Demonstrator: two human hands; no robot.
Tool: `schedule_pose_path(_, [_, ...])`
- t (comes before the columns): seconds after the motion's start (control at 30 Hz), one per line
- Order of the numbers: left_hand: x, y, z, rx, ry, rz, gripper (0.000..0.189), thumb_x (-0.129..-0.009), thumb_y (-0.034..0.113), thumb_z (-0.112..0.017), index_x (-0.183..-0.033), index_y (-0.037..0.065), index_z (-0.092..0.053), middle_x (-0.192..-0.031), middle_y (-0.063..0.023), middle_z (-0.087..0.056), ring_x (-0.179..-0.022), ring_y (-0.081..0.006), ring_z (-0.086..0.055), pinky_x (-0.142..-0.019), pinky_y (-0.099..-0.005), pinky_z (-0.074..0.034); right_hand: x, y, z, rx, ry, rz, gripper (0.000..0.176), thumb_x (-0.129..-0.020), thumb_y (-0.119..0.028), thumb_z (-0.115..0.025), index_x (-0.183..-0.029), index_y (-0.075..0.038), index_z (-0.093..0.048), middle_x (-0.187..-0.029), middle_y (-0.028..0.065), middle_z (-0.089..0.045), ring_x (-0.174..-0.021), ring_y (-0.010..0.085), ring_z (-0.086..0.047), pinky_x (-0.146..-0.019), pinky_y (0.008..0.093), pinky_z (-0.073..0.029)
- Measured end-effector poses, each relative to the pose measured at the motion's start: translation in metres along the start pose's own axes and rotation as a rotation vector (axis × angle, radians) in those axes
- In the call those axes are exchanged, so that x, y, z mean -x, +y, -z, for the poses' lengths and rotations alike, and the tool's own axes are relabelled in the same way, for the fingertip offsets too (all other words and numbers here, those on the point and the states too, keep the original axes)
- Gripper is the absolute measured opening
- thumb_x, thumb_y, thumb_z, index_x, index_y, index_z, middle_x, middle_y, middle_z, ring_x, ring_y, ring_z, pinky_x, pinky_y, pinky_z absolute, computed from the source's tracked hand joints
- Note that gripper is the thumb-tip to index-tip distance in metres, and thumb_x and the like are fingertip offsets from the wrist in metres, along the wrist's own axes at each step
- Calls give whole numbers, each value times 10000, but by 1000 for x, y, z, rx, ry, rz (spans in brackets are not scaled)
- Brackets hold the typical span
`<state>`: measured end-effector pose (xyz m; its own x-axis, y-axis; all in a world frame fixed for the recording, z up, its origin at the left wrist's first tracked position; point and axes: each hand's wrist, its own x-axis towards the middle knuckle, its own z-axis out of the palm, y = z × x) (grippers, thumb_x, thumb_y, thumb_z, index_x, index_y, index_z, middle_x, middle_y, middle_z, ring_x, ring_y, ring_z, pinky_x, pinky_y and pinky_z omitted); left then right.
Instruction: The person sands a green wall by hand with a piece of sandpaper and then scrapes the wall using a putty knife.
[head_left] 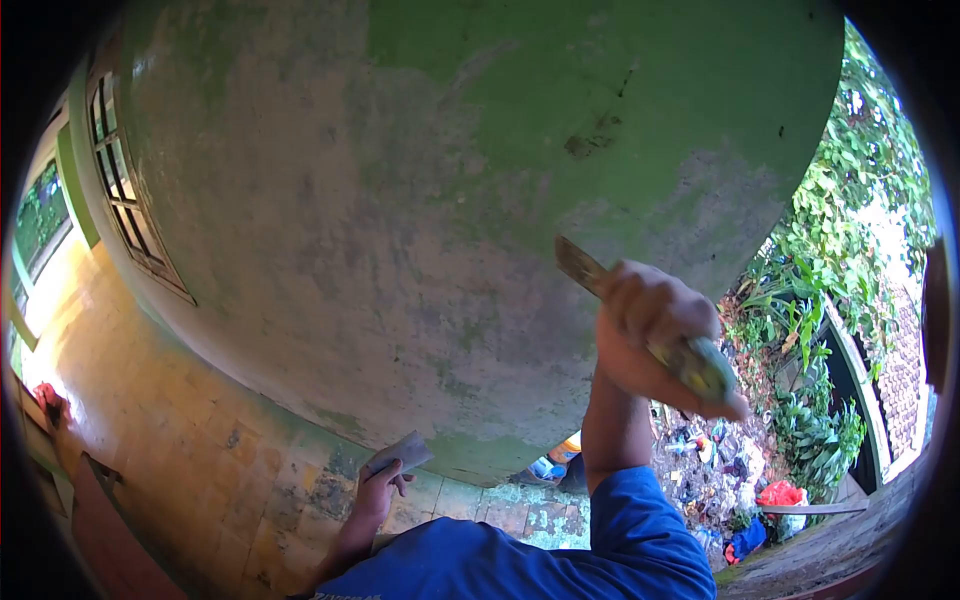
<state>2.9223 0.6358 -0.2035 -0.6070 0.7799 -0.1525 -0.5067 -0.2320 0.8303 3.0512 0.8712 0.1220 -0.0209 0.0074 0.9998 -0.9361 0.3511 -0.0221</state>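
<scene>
Long scraper points up and left in front of the patchy green wall, its long axis diagonal, with the blade beyond the finger side of the right hand and that hand closed in a fist around it; blade contact with the wall cannot be confirmed. Flat scraper angles up and right above the left hand, pinched between thumb and fingers. Count: 2 scrapers, 2 hands, 1 wall

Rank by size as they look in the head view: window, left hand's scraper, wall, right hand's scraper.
1. Wall
2. Window
3. Long scraper in right hand, partly covered
4. Flat scraper in left hand
</scene>
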Motion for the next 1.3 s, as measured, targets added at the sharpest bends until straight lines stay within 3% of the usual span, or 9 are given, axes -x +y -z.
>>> schedule_pose_path(0.1, [2, -2, 5, -3, 12, 11, 164, -861, 100, -552, -979, -14, -564, -719, -74, -599, -442, -149, -502, -697, -383, -509, 7, 16, 6, -81, 72, 75, 857, -678, -870, -329, -670, -24, -465, -523, 51, -396, -436, 175, -364, -458, 334, -291])
schedule_pose_path(0.17, [3, -4, 5, -8, 1, 12, 170, -861, 105, -554, -982, -14, -564, -724, -77, -603, -443, -149, -502, -699, -383, -509, 8, 26, 11, -40, 92, -68, 849, -677, -874, -320, -669, -38, -468, -520, 42, -400, -425, 169, -370, -450, 329, -289])
schedule_pose_path(0.37, [2, -3, 7, -3, 19, 21, 176, -864, 112, -553, -990, -10, -565, -755, -82, -613, -457, -148, -505, -708, -377, -506, 5, 11, 9, -46, -11, 99, 858, -670, -883, -312, -668, -37, -460, -518, 58, -402, -440, 175, -374, -461, 337, -299])
schedule_pose_path(0.43, [-2, -11, 14, 3, -16, 8, 180, -865, 112, -552, -998, -8, -566, -772, -81, -616, -457, -150, -507, -709, -376, -503, 20, 38, 14, -103, 156, -112, 832, -688, -868, -319, -675, -49, -466, -492, 44, -392, -415, 177, -381, -446, 345, -299])
schedule_pose_path(0.47, [-1, -7, 11, 3, -18, 4, 180, -865, 112, -552, -998, -8, -566, -772, -81, -616, -457, -150, -507, -709, -376, -503, 21, 34, 12, -87, 109, -128, 828, -696, -862, -313, -681, -50, -469, -490, 35, -391, -414, 175, -372, -452, 355, -309])
schedule_pose_path(0.6, [-3, 3, 3, 11, 17, 1, 194, -863, 113, -555, -1015, -7, -565, -797, -83, -625, -454, -150, -509, -707, -375, -498, -1, -2, -4, -11, 0, 73, 801, -682, -863, -349, -677, -71, -475, -520, 20, -402, -429, 136, -336, -467, 323, -289])
schedule_pose_path(0.73, [-5, -10, 17, 14, -26, 9, 215, -857, 111, -567, -1033, -13, -562, -825, -89, -636, -459, -150, -521, -708, -371, -497, 1, 30, 8, 26, 102, -52, 757, -717, -840, -343, -687, -95, -475, -522, -12, -399, -423, 125, -346, -456, 302, -260])
schedule_pose_path(0.87, [-7, 4, 5, 25, -2, 9, 202, -857, 103, -566, -1021, -16, -561, -804, -85, -630, -458, -150, -524, -709, -368, -498, 4, 0, 1, 17, 90, 101, 756, -713, -841, -348, -706, -100, -500, -535, -14, -413, -442, 122, -364, -465, 307, -270])
schedule_pose_path(1.3, [-9, -2, 13, 14, 6, 22, 152, -865, 108, -560, -974, 2, -562, -741, -69, -611, -453, -149, -508, -702, -375, -501, 16, 34, 6, -92, 200, 17, 813, -698, -859, -320, -698, -61, -476, -536, 29, -410, -447, 166, -379, -480, 344, -302])
